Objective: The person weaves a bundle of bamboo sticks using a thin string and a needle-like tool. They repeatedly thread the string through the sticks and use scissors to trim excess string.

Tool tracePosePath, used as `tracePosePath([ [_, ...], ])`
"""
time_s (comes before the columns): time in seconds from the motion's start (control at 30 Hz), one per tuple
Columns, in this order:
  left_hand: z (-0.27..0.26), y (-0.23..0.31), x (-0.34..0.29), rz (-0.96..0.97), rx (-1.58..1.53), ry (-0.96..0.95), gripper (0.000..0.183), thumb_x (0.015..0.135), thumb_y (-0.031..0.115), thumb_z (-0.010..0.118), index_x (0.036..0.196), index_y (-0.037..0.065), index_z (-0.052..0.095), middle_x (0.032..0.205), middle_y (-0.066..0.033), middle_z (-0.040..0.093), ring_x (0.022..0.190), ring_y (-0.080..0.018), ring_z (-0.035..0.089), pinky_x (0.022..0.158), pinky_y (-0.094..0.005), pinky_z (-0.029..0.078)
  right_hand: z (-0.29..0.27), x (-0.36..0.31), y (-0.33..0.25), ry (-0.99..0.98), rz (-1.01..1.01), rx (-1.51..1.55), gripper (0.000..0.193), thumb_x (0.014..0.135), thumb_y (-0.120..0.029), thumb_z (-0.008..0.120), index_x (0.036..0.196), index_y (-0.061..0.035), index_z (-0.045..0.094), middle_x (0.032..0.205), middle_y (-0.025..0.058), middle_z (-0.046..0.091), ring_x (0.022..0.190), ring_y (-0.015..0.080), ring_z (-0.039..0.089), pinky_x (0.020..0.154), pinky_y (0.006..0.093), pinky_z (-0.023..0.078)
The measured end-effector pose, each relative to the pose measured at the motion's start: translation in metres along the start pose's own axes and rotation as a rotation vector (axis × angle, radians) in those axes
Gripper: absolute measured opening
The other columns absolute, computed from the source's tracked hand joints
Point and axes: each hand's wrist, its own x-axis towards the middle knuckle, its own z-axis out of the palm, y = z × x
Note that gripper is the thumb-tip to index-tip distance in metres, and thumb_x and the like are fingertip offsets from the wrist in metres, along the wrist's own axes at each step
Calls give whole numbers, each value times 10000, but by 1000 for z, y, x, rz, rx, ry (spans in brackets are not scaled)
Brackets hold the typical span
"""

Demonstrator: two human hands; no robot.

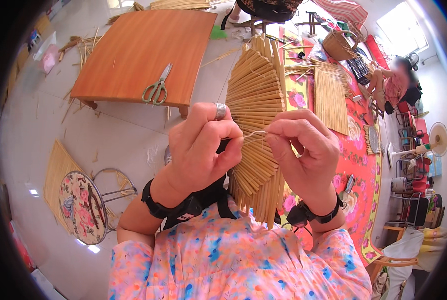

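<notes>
A short pale string [255,133] stretches between my two hands, twisted in the middle. My left hand [198,145], with a wide silver ring on one finger, pinches one end between thumb and forefinger. On the other side my right hand [303,145] pinches the string close to the twist, fingers curled. Below and behind them a fan-shaped bundle of straw-coloured reed sticks [256,92] lies across my lap, its sticks spreading from the right edge. Thread lines run over the sticks. Part of the bundle is hidden by my hands.
An orange-brown wooden table [138,45] at the upper left bears green-handled scissors [158,87]. A flower-patterned stool [82,207] stands at the lower left. On the right a red floral cloth [353,165] carries a reed mat [331,102] and a wicker basket [339,46]. Another person [396,82] sits beyond.
</notes>
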Motion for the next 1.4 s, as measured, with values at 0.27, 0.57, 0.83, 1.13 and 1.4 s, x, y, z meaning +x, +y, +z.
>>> tracePosePath([
  [0.27,-7,-6,2,-56,39,-22,206,719,-31,728,865,36,598,901,-121,587,630,-231,622,532,-303,503,-12,1,-1,3,146,-153,115,858,0,695,970,-1,670,932,69,654,608,36,517,500,203,358],
  [0.57,-8,8,17,-23,-23,-136,221,746,-1,746,915,58,616,943,-104,619,640,-224,618,547,-306,498,-8,1,0,-74,72,70,155,813,25,729,960,-12,695,929,78,653,588,99,528,537,249,440],
  [0.83,-7,-18,10,-196,-666,-6,322,881,61,745,1185,15,651,1128,-93,620,805,-124,591,696,-264,449,-19,1,-3,-106,503,928,131,970,-105,644,944,22,656,919,54,604,615,19,410,507,178,294],
  [1.13,13,-5,32,19,-670,-113,289,757,-31,821,1031,32,756,1092,-75,625,853,-127,620,668,-244,476,-19,-1,-3,-160,640,1168,108,969,-97,672,1010,-1,701,891,-14,675,732,10,545,607,184,409],
  [1.4,13,5,30,-276,-1164,-55,135,999,62,595,1096,-31,577,986,-145,673,786,-127,606,694,-253,510,-22,-4,-7,-167,467,636,113,918,-7,691,1030,7,696,832,-40,630,648,-15,497,536,179,362],
])
